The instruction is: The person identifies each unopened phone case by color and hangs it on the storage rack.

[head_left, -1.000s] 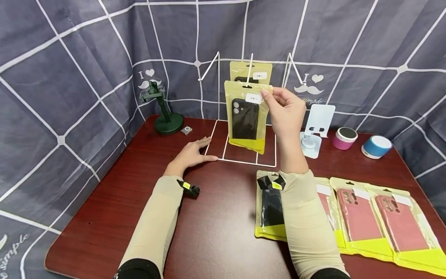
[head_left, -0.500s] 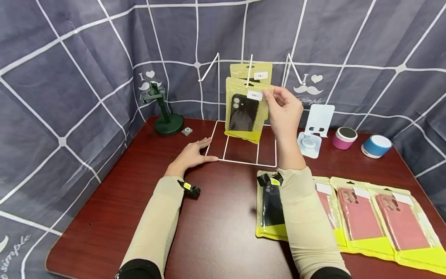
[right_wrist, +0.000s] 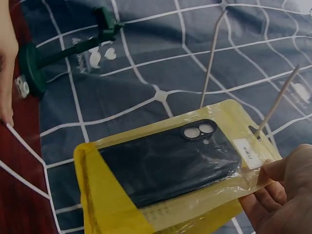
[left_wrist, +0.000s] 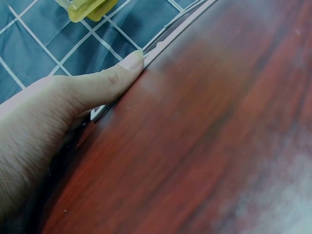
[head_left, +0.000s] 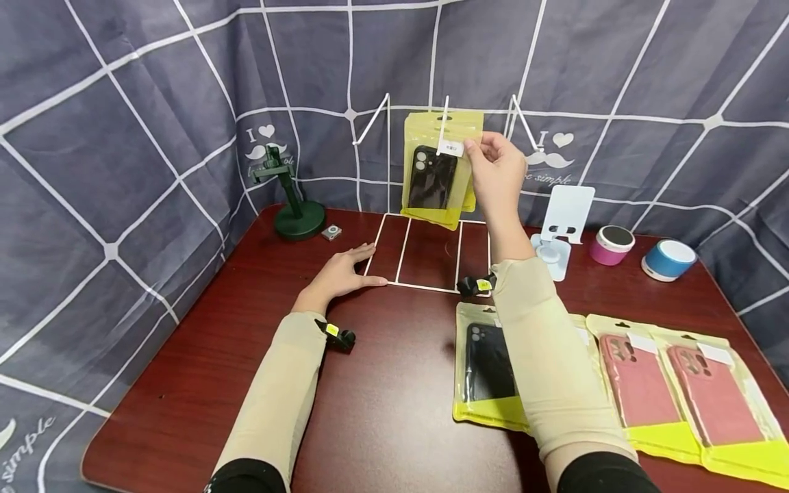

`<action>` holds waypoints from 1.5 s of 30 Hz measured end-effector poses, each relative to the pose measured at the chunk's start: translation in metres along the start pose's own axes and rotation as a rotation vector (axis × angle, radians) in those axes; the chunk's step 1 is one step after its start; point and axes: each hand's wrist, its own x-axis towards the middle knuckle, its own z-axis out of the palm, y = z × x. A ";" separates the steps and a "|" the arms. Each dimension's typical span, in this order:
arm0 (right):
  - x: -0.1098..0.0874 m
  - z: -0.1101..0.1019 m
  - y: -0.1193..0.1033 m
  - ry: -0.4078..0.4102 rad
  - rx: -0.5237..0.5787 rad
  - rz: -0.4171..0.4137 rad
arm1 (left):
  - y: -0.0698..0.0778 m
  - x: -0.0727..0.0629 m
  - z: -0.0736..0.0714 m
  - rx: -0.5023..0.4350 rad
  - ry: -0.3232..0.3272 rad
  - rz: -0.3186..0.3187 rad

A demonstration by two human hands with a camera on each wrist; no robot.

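My right hand pinches the right upper edge of a yellow-clear bag holding a black phone case, close to its white label. In the right wrist view the middle prong of the white wire rack passes through the bag's hang hole. Another yellow bag hangs behind it, mostly covered. My left hand rests on the near left corner of the rack's wire base, thumb and fingers spread straight; in the left wrist view the thumb lies along the wire.
Bagged cases lie front right: one black, several pink, partly under my right forearm. Behind them stand a pale phone stand, a pink speaker and a blue speaker. A green stand is back left.
My right hand has raised the bag and pushed it back along the middle prong, so it now covers most of the bag behind. My left hand has stayed put.
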 end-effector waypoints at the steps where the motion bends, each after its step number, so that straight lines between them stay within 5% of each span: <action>1: 0.002 0.001 0.001 -0.002 -0.013 0.000 | 0.000 0.000 0.000 0.003 0.000 0.000; 15: 0.010 -0.003 0.003 -0.011 -0.077 0.031 | 0.003 -0.002 -0.003 0.017 -0.007 0.009; 26: -0.003 -0.040 0.017 -0.117 -0.120 -0.043 | 0.002 -0.001 -0.001 0.019 0.007 0.022; 32: -0.021 -0.069 0.022 -0.191 -0.124 -0.002 | 0.001 -0.001 -0.001 0.028 0.010 0.024; 39: -0.058 -0.106 0.028 -0.338 -0.270 -0.026 | 0.002 0.000 -0.001 0.041 0.022 0.033; 45: -0.094 -0.140 0.061 -0.610 -0.404 -0.073 | 0.002 -0.001 0.001 0.029 0.018 0.017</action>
